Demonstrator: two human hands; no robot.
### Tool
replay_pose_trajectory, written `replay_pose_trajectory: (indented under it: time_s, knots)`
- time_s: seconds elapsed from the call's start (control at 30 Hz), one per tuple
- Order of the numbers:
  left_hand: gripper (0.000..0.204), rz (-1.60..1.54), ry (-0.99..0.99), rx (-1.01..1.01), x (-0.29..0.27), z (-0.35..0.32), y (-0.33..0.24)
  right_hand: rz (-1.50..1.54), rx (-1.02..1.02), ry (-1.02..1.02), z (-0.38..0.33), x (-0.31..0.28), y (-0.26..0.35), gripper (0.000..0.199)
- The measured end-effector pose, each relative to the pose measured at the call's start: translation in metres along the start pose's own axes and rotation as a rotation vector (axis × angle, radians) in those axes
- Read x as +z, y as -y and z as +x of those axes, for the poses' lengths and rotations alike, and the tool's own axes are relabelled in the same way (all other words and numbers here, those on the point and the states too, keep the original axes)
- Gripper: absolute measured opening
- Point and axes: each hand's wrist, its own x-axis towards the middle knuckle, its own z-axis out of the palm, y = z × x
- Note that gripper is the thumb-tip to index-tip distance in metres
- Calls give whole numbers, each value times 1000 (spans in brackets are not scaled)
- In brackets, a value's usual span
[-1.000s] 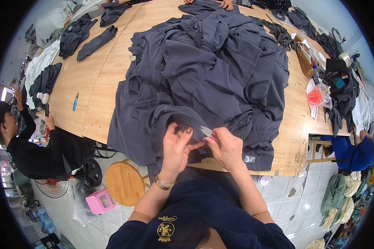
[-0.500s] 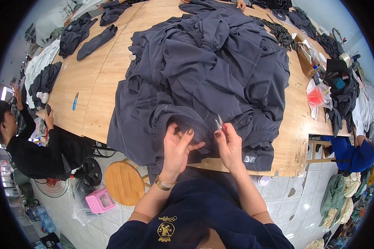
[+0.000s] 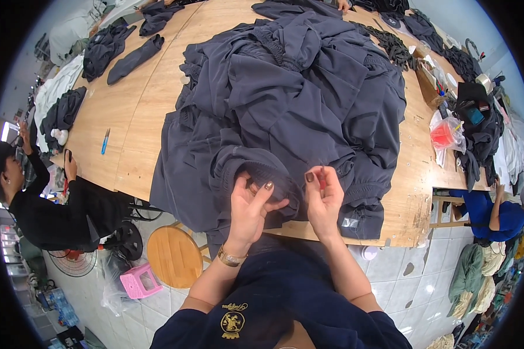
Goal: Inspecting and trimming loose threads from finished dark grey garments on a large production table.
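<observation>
A dark grey garment with a gathered elastic waistband (image 3: 227, 166) lies at the near edge of the heap. My left hand (image 3: 250, 206) is closed on this waistband, thumb on the near side and some fingers hidden in the cloth. Just right of it, my right hand (image 3: 325, 200) grips small red-handled thread snips (image 3: 322, 181), their blades blurred and pointing away from me. The snips are apart from the waistband. Beyond both hands rises a large pile of similar dark grey garments (image 3: 308, 110).
The wooden table (image 3: 142, 125) carries a blue utility knife (image 3: 105, 141) at left and a plastic bag with something red (image 3: 445, 135) at right. A round wooden stool (image 3: 174, 257) and pink plastic stool (image 3: 140, 281) stand at lower left. Co-workers sit on both sides; another's hand shows at the far edge.
My right hand has shifted slightly right and away from the waistband, and the snips have turned with it. My left hand keeps its hold nearly in place.
</observation>
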Motion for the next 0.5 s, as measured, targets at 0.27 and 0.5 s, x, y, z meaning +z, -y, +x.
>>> replay_pose_trajectory:
  time_s: [0.27,0.5]
  knots:
    - [32,-65,-44,-49,-4,1,-6,19,-188,228,-11,-35,-10,10]
    - [34,-31,-31,-22,-4,1,-4,-657,-298,212,-1,-24,-5,24]
